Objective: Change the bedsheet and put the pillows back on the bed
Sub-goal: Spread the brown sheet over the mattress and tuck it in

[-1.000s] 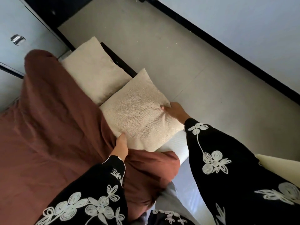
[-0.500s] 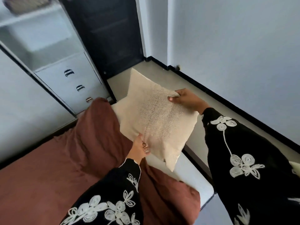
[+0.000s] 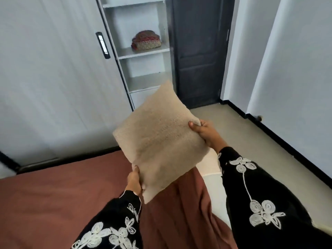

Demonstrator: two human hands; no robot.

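Still spread flat: rust-brown fabric bedsheet point(image 3: 53, 194). Left hand point(image 3: 133, 180) gripping the lower corner of square beige woven pillow point(image 3: 158, 141), just lifted into the air above it; right hand point(image 3: 204, 132) pinching the side edge. Probably clearing before stripping.
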